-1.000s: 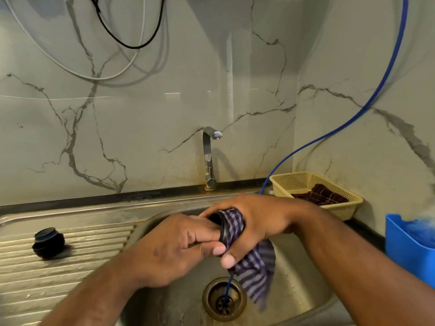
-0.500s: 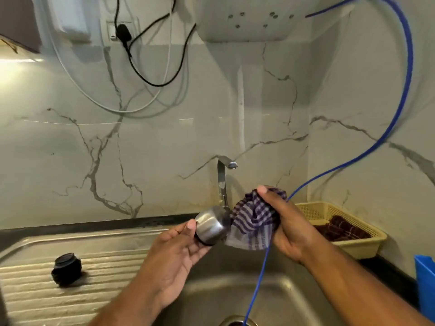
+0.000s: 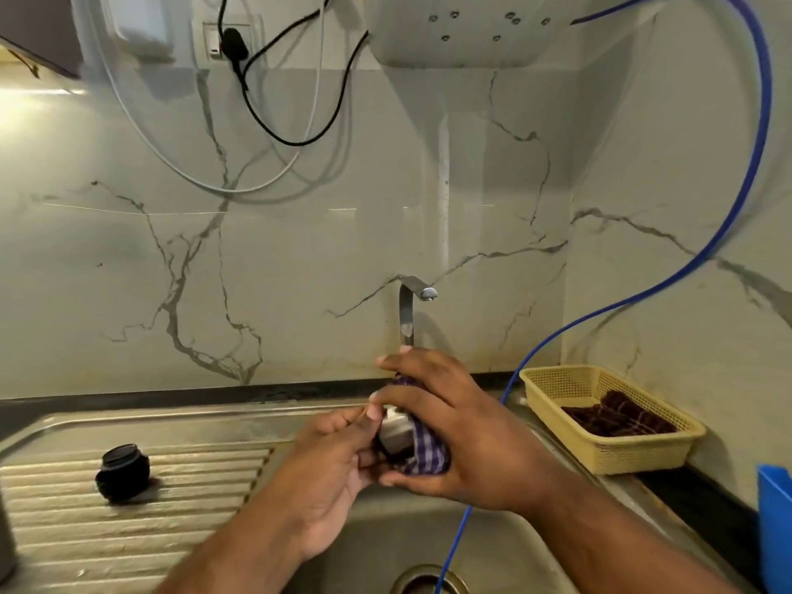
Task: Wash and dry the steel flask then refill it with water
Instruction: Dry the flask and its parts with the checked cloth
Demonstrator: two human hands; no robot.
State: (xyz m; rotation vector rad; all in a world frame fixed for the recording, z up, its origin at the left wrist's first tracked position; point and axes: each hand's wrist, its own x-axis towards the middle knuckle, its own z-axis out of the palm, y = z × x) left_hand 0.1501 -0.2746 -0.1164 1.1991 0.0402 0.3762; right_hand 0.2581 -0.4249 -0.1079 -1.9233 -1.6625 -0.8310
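Note:
The steel flask point(image 3: 392, 428) is held over the sink basin, mostly hidden; only a small shiny patch shows between my hands. My left hand point(image 3: 330, 469) grips its near end. My right hand point(image 3: 454, 426) wraps a blue-checked cloth point(image 3: 422, 450) around the flask and covers it from above. The flask's black cap point(image 3: 122, 471) stands on the ribbed drainboard at the left, apart from both hands.
A steel tap point(image 3: 411, 306) rises behind my hands at the sink's point(image 3: 385, 533) back edge. A blue hose point(image 3: 634, 293) runs from the upper right down into the drain point(image 3: 428, 583). A yellow basket point(image 3: 608, 418) with a dark cloth sits right; a blue bin point(image 3: 775, 525) at far right.
My right hand has closed over the flask with the cloth, hiding most of the steel that showed half a second ago. The view has tilted up since one second ago.

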